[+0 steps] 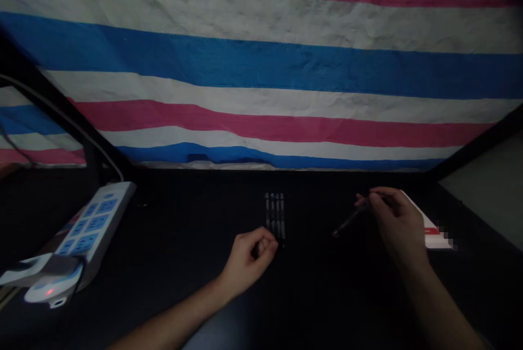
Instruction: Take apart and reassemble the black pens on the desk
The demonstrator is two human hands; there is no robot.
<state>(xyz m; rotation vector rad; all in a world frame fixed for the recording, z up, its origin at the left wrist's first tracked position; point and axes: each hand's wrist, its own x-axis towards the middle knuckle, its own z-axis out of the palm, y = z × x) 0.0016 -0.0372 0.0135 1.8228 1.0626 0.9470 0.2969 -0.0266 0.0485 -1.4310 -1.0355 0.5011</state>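
Several slim, dark, partly clear pens (275, 212) lie side by side in a tight row on the black tabletop. At their near ends is my left hand (251, 257), its thumb and fingertips pressed together. Its fingers cover part of the pens' lower tips, and whether anything is pinched there is hidden. Off to the right, my right hand (394, 219) grips another pen (349, 222) by its upper end between thumb and fingers. That pen slants down to the left, apart from the row.
A white power strip (107, 219) with a plugged-in white adapter (53, 282) stands at the left. Partly behind my right hand lies a white and red flat item (439, 241). A striped sheet (286, 66) hangs behind the black table (196, 203).
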